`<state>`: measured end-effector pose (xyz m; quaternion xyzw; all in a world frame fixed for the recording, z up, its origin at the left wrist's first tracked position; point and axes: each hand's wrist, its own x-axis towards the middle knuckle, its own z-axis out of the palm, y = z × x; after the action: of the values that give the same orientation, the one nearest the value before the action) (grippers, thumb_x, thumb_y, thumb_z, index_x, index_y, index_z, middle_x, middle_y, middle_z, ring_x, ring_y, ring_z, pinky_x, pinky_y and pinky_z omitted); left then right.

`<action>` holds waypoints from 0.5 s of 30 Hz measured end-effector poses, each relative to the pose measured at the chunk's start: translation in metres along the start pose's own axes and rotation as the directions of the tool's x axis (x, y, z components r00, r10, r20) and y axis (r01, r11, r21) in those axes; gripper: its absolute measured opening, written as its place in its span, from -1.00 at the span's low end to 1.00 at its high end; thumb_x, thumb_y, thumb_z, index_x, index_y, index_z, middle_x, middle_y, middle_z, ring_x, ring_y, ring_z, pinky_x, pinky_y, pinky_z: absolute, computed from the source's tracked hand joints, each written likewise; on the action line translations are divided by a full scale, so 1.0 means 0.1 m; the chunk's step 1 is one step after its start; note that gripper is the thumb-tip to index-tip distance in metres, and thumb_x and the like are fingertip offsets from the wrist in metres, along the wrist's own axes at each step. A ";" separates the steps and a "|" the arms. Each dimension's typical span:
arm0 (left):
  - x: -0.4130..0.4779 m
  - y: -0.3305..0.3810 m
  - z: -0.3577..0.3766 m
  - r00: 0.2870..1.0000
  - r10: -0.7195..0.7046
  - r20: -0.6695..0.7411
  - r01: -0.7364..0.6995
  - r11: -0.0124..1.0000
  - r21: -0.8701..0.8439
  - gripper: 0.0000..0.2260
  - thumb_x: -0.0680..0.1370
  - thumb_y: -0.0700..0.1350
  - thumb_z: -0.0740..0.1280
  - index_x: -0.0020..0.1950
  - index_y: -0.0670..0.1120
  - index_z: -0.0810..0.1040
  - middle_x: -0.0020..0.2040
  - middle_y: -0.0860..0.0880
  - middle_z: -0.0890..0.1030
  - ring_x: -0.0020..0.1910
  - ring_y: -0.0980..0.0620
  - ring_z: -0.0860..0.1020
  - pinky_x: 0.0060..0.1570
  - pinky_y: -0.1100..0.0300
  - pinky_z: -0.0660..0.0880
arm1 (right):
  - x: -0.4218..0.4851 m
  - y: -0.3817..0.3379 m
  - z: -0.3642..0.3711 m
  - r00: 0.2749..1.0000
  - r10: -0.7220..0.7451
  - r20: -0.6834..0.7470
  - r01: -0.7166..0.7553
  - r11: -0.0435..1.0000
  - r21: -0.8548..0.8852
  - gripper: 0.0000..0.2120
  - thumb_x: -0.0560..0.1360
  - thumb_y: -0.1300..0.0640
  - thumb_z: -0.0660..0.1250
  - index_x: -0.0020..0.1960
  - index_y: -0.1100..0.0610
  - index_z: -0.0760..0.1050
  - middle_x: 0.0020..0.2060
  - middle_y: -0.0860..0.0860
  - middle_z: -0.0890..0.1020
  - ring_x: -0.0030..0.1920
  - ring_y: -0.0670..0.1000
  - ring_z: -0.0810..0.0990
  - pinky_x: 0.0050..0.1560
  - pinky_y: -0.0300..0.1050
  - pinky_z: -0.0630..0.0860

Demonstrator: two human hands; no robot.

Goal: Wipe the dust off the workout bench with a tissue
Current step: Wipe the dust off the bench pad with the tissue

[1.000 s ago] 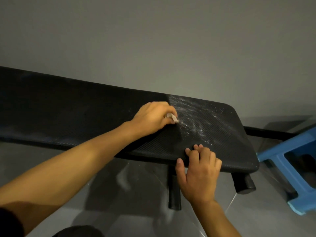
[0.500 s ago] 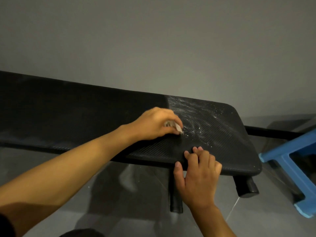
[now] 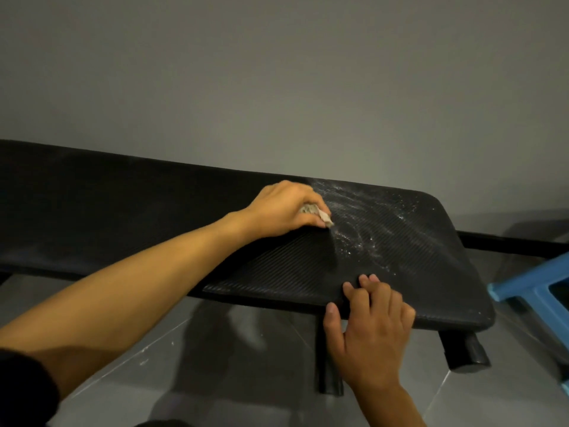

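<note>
A long black ribbed workout bench (image 3: pixel 154 211) runs across the view, and white dust (image 3: pixel 363 223) streaks its right end. My left hand (image 3: pixel 283 211) grips a crumpled, soiled tissue (image 3: pixel 323 215) and presses it on the pad at the left edge of the dusty patch. My right hand (image 3: pixel 372 328) rests on the bench's near edge, with its fingers bent over the top of the pad and the thumb against the side.
A blue plastic stool (image 3: pixel 535 291) stands close to the bench's right end. Black bench legs (image 3: pixel 331 365) reach down to a grey tiled floor. A plain grey wall rises behind the bench.
My left hand with the tissue has swept down toward me and back up again, staying at the edge of the dust. My right hand has stayed on the near edge.
</note>
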<state>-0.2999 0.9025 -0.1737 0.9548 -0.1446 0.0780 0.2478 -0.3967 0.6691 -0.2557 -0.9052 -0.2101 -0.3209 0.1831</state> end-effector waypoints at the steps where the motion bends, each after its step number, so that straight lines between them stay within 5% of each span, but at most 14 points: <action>1: 0.06 -0.06 -0.02 0.996 -0.050 -0.072 0.052 0.998 0.029 -0.77 0.52 0.16 0.42 0.16 0.20 0.65 0.03 0.17 0.61 0.07 0.13 0.57 0.00 0.13 0.46 | 0.01 -0.01 0.00 1.000 -0.002 -0.002 0.002 1.000 0.005 -0.62 0.48 -0.10 0.22 0.00 0.18 0.60 0.05 0.18 0.61 0.10 0.20 0.51 0.00 0.08 0.31; 4: 0.20 -0.16 -0.03 0.980 -0.145 -0.136 0.145 0.989 -0.008 -0.79 0.54 0.13 0.43 0.15 0.18 0.67 0.03 0.14 0.61 0.08 0.07 0.58 0.02 0.06 0.50 | 0.01 -0.02 0.00 1.000 -0.001 -0.008 0.001 1.000 0.008 -0.63 0.47 -0.10 0.22 -0.01 0.17 0.60 0.04 0.18 0.61 0.11 0.19 0.51 0.01 0.09 0.32; 9: 0.14 -0.03 -0.05 0.985 0.017 0.171 0.000 0.995 -0.102 -0.78 0.53 0.04 0.45 0.18 0.15 0.66 0.08 0.18 0.58 0.12 0.20 0.54 0.16 0.18 0.47 | 0.00 0.00 0.03 0.999 -0.008 -0.032 0.008 1.000 0.001 -0.62 0.47 -0.11 0.22 -0.02 0.18 0.61 0.03 0.19 0.61 0.09 0.20 0.50 0.01 0.08 0.31; 15: 0.39 -0.18 0.00 0.985 -0.115 -0.132 0.113 0.993 -0.022 -0.80 0.55 0.04 0.43 0.17 0.10 0.67 0.09 0.09 0.63 0.07 0.09 0.56 0.12 -0.07 0.54 | 0.00 0.00 0.05 0.999 -0.005 -0.049 0.006 1.000 0.004 -0.63 0.47 -0.11 0.23 -0.02 0.17 0.60 0.04 0.20 0.62 0.10 0.21 0.51 0.01 0.10 0.33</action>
<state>-0.2575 0.9087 -0.1736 0.9524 -0.0735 0.1260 0.2678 -0.3945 0.6717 -0.2598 -0.8961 -0.2087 -0.3431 0.1890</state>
